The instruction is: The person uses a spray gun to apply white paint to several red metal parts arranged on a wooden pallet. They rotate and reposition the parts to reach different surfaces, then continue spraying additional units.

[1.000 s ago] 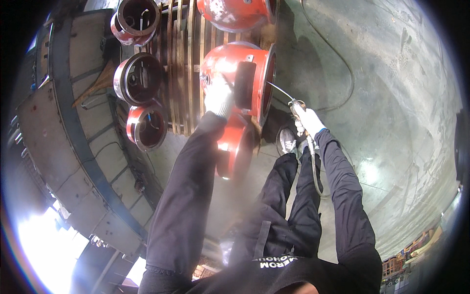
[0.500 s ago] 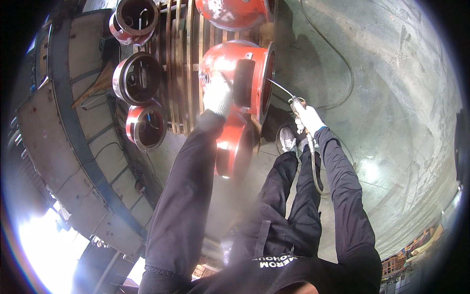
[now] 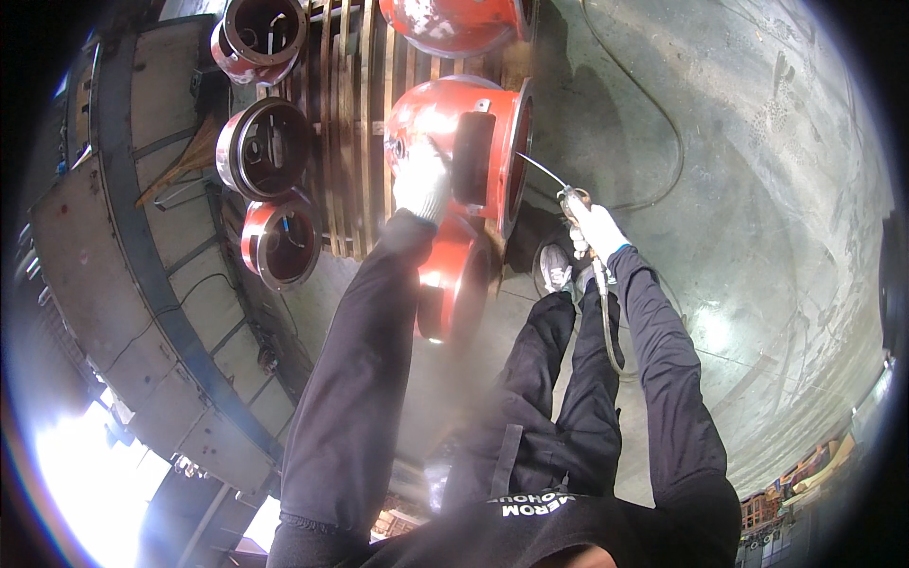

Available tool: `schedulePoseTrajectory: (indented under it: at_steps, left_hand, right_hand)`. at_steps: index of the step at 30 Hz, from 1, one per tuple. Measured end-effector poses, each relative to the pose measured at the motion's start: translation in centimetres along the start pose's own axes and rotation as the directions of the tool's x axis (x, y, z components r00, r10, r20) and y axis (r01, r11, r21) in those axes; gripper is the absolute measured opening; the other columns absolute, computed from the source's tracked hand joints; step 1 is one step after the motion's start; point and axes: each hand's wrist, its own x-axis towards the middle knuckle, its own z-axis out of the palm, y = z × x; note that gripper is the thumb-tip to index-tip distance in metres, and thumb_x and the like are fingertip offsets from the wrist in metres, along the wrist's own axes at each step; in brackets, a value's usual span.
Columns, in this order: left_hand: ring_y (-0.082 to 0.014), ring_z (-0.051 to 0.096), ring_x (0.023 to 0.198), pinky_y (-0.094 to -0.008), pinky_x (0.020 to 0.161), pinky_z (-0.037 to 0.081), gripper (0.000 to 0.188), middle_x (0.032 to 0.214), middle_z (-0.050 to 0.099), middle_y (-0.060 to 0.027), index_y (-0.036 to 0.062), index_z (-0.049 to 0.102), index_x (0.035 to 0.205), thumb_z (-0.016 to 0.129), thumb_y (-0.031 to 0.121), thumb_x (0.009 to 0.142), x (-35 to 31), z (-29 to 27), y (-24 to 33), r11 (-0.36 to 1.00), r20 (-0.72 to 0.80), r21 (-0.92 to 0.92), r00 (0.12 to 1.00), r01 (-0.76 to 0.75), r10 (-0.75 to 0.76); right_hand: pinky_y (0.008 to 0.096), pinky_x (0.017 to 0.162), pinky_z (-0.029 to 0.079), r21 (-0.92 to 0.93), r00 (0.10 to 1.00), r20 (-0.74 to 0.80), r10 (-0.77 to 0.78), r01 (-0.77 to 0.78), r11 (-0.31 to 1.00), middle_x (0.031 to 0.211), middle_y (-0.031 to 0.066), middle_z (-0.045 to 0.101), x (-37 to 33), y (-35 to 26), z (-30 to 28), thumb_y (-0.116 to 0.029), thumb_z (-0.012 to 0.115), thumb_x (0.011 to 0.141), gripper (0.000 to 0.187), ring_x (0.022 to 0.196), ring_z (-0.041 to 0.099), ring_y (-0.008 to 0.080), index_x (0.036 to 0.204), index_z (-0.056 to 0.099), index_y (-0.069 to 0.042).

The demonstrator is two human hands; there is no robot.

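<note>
A large red cast-metal housing (image 3: 431, 114) lies on wooden slats, its flanged round mouth facing right and a rectangular opening in its side. My left hand (image 3: 423, 185), in a white glove, rests on the housing's near left part, fingers laid along the surface; glare blurs the fingertips. In my gloved right hand (image 3: 597, 230) is an air blow gun (image 3: 574, 201), gripped by its handle. Its long thin nozzle points up and left, the tip at the housing's flanged mouth. An air hose (image 3: 606, 327) hangs down from the handle.
Another red housing (image 3: 445, 312) stands close by my legs, and one more (image 3: 454, 24) lies beyond. Several round red-rimmed castings (image 3: 270, 151) line the left of the wooden pallet (image 3: 365, 123). A hose (image 3: 677, 142) curves over the concrete floor at right. Steel framework (image 3: 180, 322) runs along the left.
Almost nothing differs. Both hands and the blow gun keep their places, while the view has shifted very slightly.
</note>
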Motion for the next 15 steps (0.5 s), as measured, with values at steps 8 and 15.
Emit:
schedulePoseTrajectory:
  at_steps: [8, 15]
  left_hand:
    - [-0.0392, 0.076, 0.087, -0.0459, 0.072, 0.061, 0.044, 0.11, 0.073, -0.0248, -0.0059, 0.05, 0.143, 0.047, 0.013, 0.104, 0.1, -0.2, -0.2, 1.0, 0.041, 0.006, 0.999, -0.002, 0.002]
    - [-0.0399, 0.076, 0.086, -0.0474, 0.071, 0.061, 0.047, 0.106, 0.074, -0.0247, -0.0078, 0.047, 0.146, 0.047, 0.012, 0.104, 0.1, -0.7, 0.3, 0.999, 0.077, -0.018, 0.996, 0.04, -0.038]
  right_hand:
    - [0.0315, 0.044, 0.041, -0.012, 0.997, 0.052, 0.05, -0.049, 0.999, 0.061, -0.0034, 0.047, -0.4, -2.1, -0.9, -0.052, 0.064, 0.104, 0.044, 0.046, 0.045, 0.0099, 0.081, 0.053, -0.016]
    - [0.0316, 0.043, 0.042, -0.053, 1.0, 0.021, 0.018, -0.017, 0.998, 0.061, -0.0031, 0.048, -0.4, -2.7, -1.0, -0.053, 0.064, 0.104, 0.044, 0.046, 0.045, 0.0104, 0.081, 0.054, -0.016]
